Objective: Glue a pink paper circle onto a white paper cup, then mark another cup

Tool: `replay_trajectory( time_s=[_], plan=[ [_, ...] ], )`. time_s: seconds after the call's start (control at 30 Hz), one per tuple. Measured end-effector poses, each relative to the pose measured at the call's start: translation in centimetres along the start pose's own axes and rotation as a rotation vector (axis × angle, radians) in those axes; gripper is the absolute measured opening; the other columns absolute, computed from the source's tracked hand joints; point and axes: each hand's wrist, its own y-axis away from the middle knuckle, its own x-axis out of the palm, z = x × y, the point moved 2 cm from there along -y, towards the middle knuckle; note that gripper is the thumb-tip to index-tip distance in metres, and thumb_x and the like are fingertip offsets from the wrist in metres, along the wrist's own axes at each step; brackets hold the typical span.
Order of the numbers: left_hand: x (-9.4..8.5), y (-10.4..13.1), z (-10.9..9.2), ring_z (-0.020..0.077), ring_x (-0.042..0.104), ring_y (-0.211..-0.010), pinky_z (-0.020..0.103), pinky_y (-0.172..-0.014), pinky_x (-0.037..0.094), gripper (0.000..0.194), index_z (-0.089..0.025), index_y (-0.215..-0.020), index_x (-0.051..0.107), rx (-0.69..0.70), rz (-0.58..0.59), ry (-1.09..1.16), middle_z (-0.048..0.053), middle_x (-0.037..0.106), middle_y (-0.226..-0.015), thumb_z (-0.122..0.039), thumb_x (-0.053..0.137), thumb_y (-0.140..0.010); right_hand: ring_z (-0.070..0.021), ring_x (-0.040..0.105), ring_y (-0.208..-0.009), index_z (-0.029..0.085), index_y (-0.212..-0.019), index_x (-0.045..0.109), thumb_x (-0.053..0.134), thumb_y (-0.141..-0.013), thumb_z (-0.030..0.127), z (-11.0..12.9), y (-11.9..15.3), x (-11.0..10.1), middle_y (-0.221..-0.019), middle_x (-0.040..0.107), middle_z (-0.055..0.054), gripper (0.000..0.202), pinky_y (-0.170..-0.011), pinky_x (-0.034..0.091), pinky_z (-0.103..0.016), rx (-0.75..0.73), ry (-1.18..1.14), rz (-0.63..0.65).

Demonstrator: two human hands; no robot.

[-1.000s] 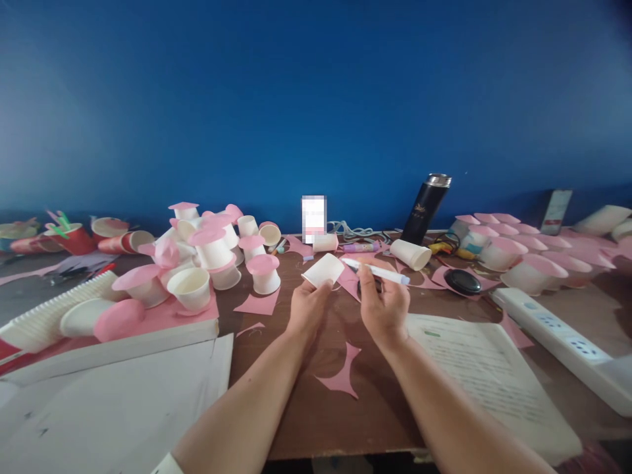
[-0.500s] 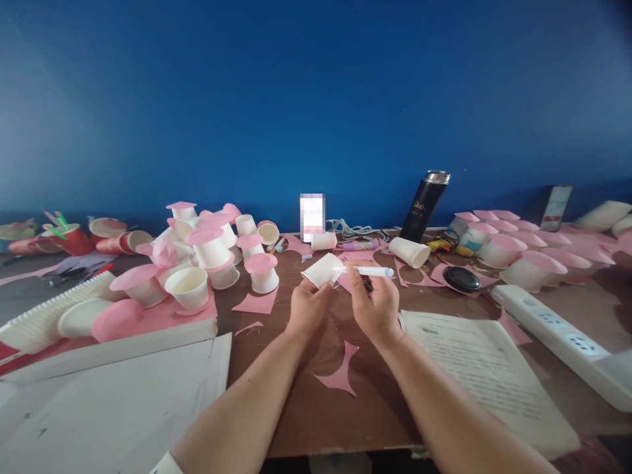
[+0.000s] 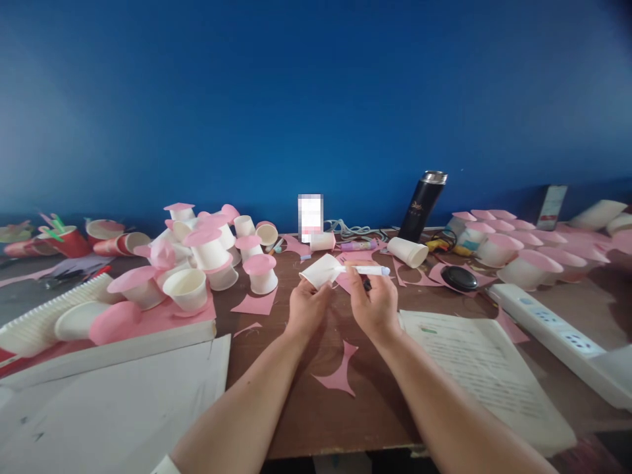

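Note:
A white paper cup (image 3: 318,270) lies tilted in my left hand (image 3: 309,306), whose fingers are closed round its lower side. My right hand (image 3: 372,299) grips a white marker (image 3: 368,270) with a pale violet end. The marker points left and its tip is at the right part of the cup. Whether the tip touches the cup is too small to tell. Beyond my hands another white cup (image 3: 322,241) lies on its side, with a purple pen (image 3: 356,245) to its right.
Cups with pink paper discs (image 3: 261,273) crowd the left, beside stacked cups (image 3: 64,306). At right are a black bottle (image 3: 422,205), a power strip (image 3: 557,342), a booklet (image 3: 478,368) and more pink-topped cups (image 3: 530,268). A pink scrap (image 3: 340,372) lies between my forearms.
The whole view has shifted very slightly. Both hands keep their hold on the cup and the marker, nearly in the same place.

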Motion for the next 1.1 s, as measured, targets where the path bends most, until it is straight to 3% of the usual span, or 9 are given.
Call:
replay_trajectory(
  time_s=[0.4, 0.8, 0.93, 1.1],
  plan=[
    [-0.1, 0.1, -0.5, 0.023, 0.065, -0.087, 0.029, -0.077, 0.047, 0.031, -0.014, -0.094, 0.073, -0.04, 0.055, 0.187, 0.008, 0.073, -0.09, -0.033, 0.067, -0.069, -0.02, 0.066, -0.083, 0.022, -0.092, 0.067, 0.053, -0.089, 0.03, 0.3, 0.3, 0.2, -0.087, 0.072, -0.004, 0.017, -0.076, 0.049, -0.032, 0.008, -0.163, 0.148],
    [0.2, 0.1, -0.2, 0.0216, 0.064, -0.09, 0.031, -0.083, 0.045, 0.033, -0.013, -0.096, 0.073, -0.067, 0.077, 0.332, 0.009, 0.072, -0.095, -0.032, 0.07, -0.069, -0.0219, 0.065, -0.087, 0.02, -0.094, 0.065, 0.05, -0.09, 0.03, 0.0, 0.3, 0.3, -0.091, 0.07, -0.008, 0.019, -0.081, 0.048, -0.036, -0.009, -0.069, 0.063],
    [0.2, -0.2, 0.4, 0.0171, 0.062, -0.075, 0.028, -0.075, 0.045, 0.03, -0.012, -0.089, 0.073, -0.081, 0.048, 0.342, 0.008, 0.071, -0.08, -0.032, 0.072, -0.067, -0.0227, 0.064, -0.084, 0.019, -0.093, 0.065, 0.05, -0.09, 0.031, -0.3, 0.3, 0.3, -0.087, 0.07, -0.009, 0.019, -0.081, 0.048, -0.038, 0.006, -0.005, -0.011],
    [0.3, -0.3, 0.6, 0.0125, 0.056, -0.067, 0.023, -0.064, 0.04, 0.028, -0.01, -0.084, 0.072, -0.128, 0.053, 0.431, 0.007, 0.069, -0.078, -0.03, 0.074, -0.064, -0.0222, 0.064, -0.089, 0.02, -0.095, 0.064, 0.049, -0.09, 0.03, -0.3, 0.3, 0.4, -0.093, 0.07, -0.009, 0.019, -0.082, 0.048, -0.037, -0.017, -0.053, 0.044]
  ],
)
